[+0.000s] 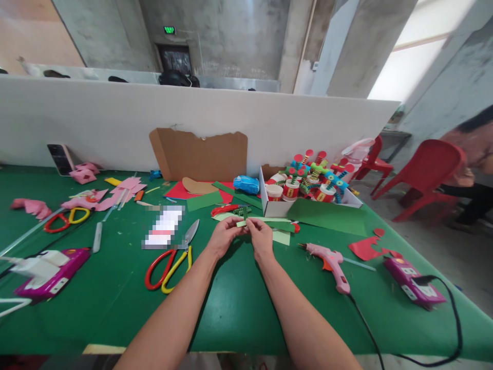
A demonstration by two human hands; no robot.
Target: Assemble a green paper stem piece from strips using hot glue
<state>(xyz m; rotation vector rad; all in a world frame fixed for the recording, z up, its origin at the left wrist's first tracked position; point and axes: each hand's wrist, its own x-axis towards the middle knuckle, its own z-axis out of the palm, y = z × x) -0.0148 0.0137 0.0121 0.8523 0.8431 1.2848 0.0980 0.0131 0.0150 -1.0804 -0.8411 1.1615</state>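
Above the middle of the green table, my left hand and my right hand meet fingertip to fingertip. Both pinch narrow paper strips, one light green and one darker green, where the strips cross. The light strip's long end runs out to the right, past my right hand. Just beyond my fingers lie a folded green paper spring and red pieces. Red-and-yellow-handled scissors rest left of my left forearm. A pink glue gun lies to the right of my right hand.
A white box with several paper-cup figures stands at the back right, near a blue packet. Purple power strips lie left and right, with cables. Pink scraps, a second scissors and a phone are left.
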